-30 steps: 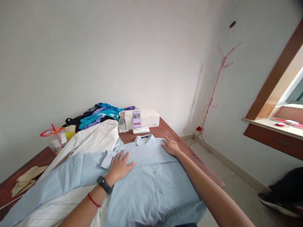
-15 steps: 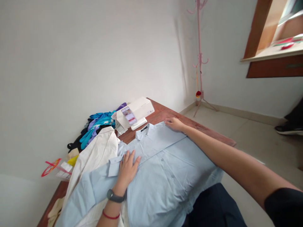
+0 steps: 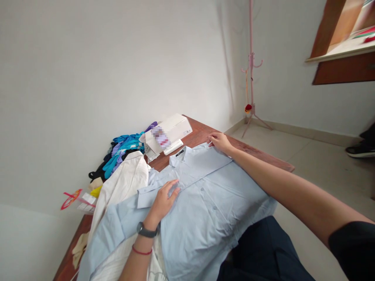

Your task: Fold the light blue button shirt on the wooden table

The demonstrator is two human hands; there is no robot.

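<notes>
A light blue button-up shirt [image 3: 193, 218] lies spread front up, with its collar toward the far side. One sleeve is folded straight across the chest, its cuff near my left hand; the other sleeve stretches toward the lower left. My left hand [image 3: 166, 198], fingers apart and slightly bent, hovers over or lightly rests on the folded sleeve near the cuff; it holds nothing. At the shirt's far right shoulder, my right hand [image 3: 219, 143] has its fingers bent together on the fabric edge. Under the blue sleeve lies a white garment [image 3: 124, 171].
The wooden table [image 3: 202, 130] carries a white box [image 3: 178, 127] with a phone [image 3: 161, 137] leaning on it. Behind the white garment is a pile of coloured clothes [image 3: 125, 145]. A clear package [image 3: 86, 202] sits at the left edge. A pink coat rack [image 3: 252, 86] stands in the corner.
My left hand has shifted up and right, its fingers bending off the flat position they had on the sleeve. My right hand's fingers have curled at the shoulder. The view has tilted slightly.
</notes>
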